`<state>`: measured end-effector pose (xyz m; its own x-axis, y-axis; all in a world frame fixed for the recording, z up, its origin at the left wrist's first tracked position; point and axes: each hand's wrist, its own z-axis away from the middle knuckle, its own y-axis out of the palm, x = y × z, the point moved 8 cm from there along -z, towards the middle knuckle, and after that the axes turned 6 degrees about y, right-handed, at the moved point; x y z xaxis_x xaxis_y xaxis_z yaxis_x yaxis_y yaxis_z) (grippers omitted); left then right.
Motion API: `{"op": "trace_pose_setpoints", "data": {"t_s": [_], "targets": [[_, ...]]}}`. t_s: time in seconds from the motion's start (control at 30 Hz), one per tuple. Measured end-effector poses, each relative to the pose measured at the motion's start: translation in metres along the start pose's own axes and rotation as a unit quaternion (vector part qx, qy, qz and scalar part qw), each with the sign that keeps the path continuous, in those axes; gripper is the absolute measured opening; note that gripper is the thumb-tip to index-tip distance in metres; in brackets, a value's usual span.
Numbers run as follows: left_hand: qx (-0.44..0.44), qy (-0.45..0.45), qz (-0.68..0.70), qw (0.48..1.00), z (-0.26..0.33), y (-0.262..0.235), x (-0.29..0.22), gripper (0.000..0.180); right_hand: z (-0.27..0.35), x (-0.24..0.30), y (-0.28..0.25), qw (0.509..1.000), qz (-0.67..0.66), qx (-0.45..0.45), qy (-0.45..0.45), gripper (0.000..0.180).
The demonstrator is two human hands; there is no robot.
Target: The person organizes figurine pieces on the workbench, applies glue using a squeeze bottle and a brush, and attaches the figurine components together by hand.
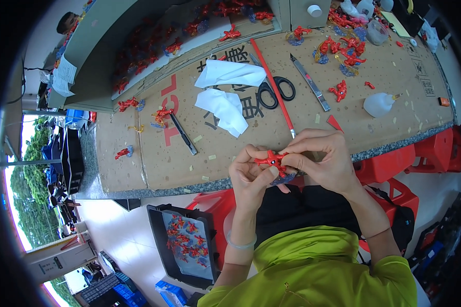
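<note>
Between my two hands, just over the table's near edge, is a small red toy figure (270,160) on a bluish clear base. My left hand (252,174) is closed around the figure's left side and base, thumb pressed on it. My right hand (317,157) pinches the figure's right side with thumb and fingertips. Beyond my hands lie a red thin-handled brush (274,82), black-handled scissors (275,93) and two crumpled white tissues (230,73). A craft knife (310,82) lies farther right, and a black pen-like tool (183,134) to the left.
Cardboard (123,171) covers the table. A white squeeze bottle (380,104) stands at right, near loose red parts (339,90). More red figures stand at back right and inside a grey booth (100,61). Below left, a black crate (159,240) holds several figures. Red stools (392,161) stand at right.
</note>
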<state>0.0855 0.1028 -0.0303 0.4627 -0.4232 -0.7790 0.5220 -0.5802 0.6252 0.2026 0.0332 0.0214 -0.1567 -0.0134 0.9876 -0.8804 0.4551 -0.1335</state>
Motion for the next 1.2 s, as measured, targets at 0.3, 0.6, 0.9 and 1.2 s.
{"op": "trace_pose_setpoints", "data": {"t_s": [0.3, 0.6, 0.9, 1.2], "targets": [[-0.09, -0.053, 0.016, 0.994, 0.008, 0.001, -0.009, 0.018, 0.007, 0.004, -0.006, 0.999, -0.026, -0.039, 0.015, 0.015], [-0.108, -0.145, 0.255, 0.95, 0.033, 0.004, 0.001, 0.028, 0.01, -0.015, -0.03, 0.991, 0.036, -0.115, 0.054, 0.016], [-0.075, -0.212, 0.43, 0.874, 0.042, 0.022, 0.006, 0.047, 0.017, -0.004, -0.01, 0.994, -0.067, -0.047, 0.067, 0.017], [-0.018, -0.235, 0.51, 0.827, 0.045, 0.039, 0.007, 0.063, 0.027, -0.005, -0.008, 0.995, -0.056, -0.04, 0.067, 0.016]]}}
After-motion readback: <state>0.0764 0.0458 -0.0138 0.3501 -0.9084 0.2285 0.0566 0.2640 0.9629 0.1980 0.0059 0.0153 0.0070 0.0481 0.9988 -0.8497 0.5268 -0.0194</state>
